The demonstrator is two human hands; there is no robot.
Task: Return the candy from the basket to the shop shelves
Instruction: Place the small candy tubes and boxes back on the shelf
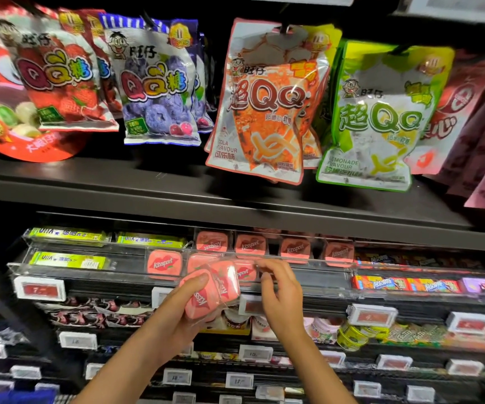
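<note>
Head view: pink candy tins going back into the clear shelf tray.

Left hand [190, 298] grips a small stack of pink tins [210, 288] (two at least, wrapped in film) just below the tray [308, 262], while the right hand [279, 290] reaches to the tray's front lip, fingers curled at a tin [246, 272] there; whether it pinches it I cannot tell. Restocking looks partly done: next, judging by the gap, each tin needs sliding face-out into the row. No basket shows, the forearms are cut off below, and the price labels are blurred.
</note>
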